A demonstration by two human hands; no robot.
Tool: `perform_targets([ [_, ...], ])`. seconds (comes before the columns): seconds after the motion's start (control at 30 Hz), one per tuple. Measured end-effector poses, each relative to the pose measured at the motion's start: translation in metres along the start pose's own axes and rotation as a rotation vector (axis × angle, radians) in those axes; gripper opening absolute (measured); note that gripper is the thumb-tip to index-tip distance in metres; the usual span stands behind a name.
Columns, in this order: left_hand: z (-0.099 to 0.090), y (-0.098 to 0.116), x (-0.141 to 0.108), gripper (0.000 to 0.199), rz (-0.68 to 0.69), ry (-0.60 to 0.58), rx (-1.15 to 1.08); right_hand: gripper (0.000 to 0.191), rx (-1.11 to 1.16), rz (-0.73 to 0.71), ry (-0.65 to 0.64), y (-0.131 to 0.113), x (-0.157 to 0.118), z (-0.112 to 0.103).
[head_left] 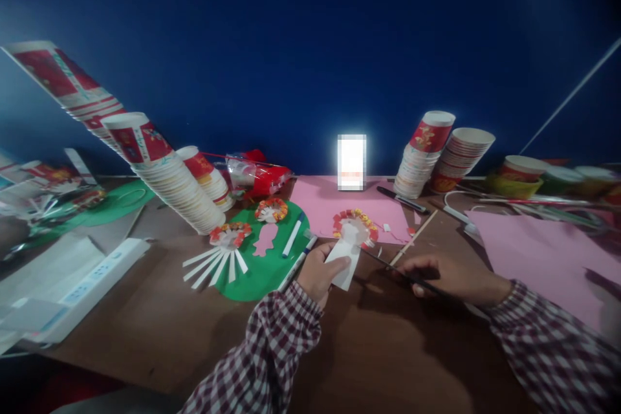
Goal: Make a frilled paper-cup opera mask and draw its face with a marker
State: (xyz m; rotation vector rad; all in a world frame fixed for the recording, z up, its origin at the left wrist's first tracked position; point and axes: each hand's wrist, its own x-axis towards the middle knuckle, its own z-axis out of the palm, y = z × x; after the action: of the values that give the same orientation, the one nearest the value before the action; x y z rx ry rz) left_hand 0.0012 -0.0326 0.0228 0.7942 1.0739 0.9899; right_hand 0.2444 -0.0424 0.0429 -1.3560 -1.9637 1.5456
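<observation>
My left hand [317, 273] is closed on a cut paper cup [346, 264], the thumb pressing its white flap. At the far end of the flap is a ring of red and yellow pieces [371, 228]. My right hand [444, 275] is closed around a long, thin dark tool [381, 257] whose kind I cannot make out. Its tip reaches the edge of the white flap. Left of my hands, a green sheet [242, 284] carries a pink paper fish shape [266, 239], a marker [294, 235] and a smaller decorated ring [279, 204]. Another cut cup with fanned white strips [216, 265] overlaps its edge.
Tall stacks of paper cups [169, 187] lean at the left, with more cup stacks [414, 168] at the back right. A bright phone-like screen [352, 162] stands on pink paper [315, 200]. A power strip [92, 284] lies left; another pink sheet [528, 252] lies right.
</observation>
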Motion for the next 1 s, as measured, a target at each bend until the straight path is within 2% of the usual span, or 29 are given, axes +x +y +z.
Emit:
perform_targets([
  [0.2,0.001,0.001,-0.002,0.035,-0.010,-0.023,0.031,0.035,0.015,0.036,-0.065,0.002,-0.001,-0.001],
  [0.37,-0.002,-0.003,0.000,0.037,0.001,-0.061,0.081,0.035,0.031,0.054,-0.050,0.001,-0.001,0.001],
  [0.57,-0.001,-0.005,-0.001,0.038,-0.003,-0.083,0.085,0.044,0.103,0.098,-0.094,0.004,0.000,0.001],
  [0.73,0.001,-0.008,-0.002,0.040,-0.002,-0.103,0.103,0.043,0.122,0.078,-0.126,0.006,0.000,0.001],
  [1.0,0.002,-0.014,0.000,0.041,-0.035,-0.141,0.061,0.044,0.137,0.085,-0.110,0.012,0.002,0.001],
])
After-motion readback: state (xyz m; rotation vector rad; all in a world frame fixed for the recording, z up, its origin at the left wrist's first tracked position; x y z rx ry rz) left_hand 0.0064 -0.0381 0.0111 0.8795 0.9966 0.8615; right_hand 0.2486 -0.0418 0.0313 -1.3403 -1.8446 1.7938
